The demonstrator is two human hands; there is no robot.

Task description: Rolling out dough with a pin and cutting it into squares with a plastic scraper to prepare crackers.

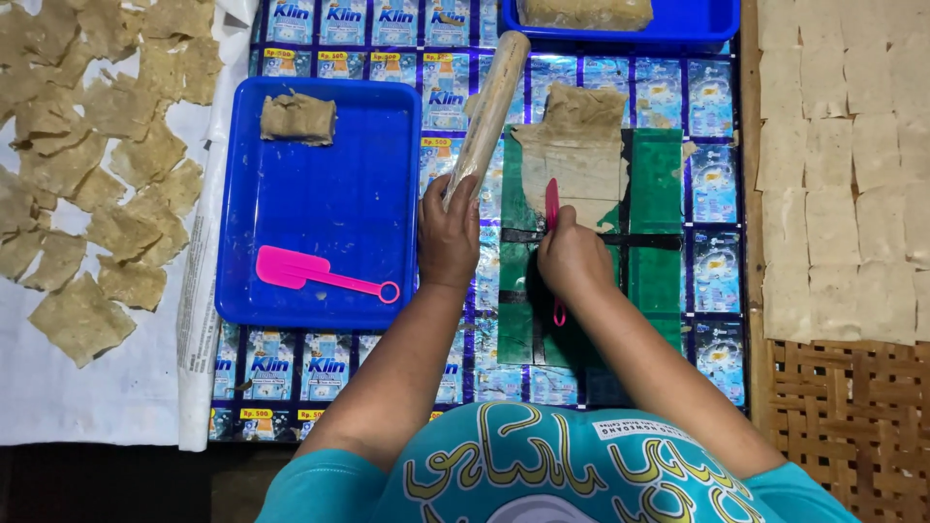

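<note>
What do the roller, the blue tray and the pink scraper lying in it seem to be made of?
The roller, held by the left hand, looks like bare wood: pale tan, matte, dusty. The blue tray seems to be moulded plastic, with an even colour, a slight sheen and a rounded rim. The pink scraper is probably plastic too, thin, bright and uniform, with a ring at the handle end.

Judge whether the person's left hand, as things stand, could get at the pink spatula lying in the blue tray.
Probably yes, once freed. The left hand grips the wooden rolling pin just beside the blue tray. The pink spatula lies uncovered near that edge, nothing between them. The hand must first let go of the pin.
</note>
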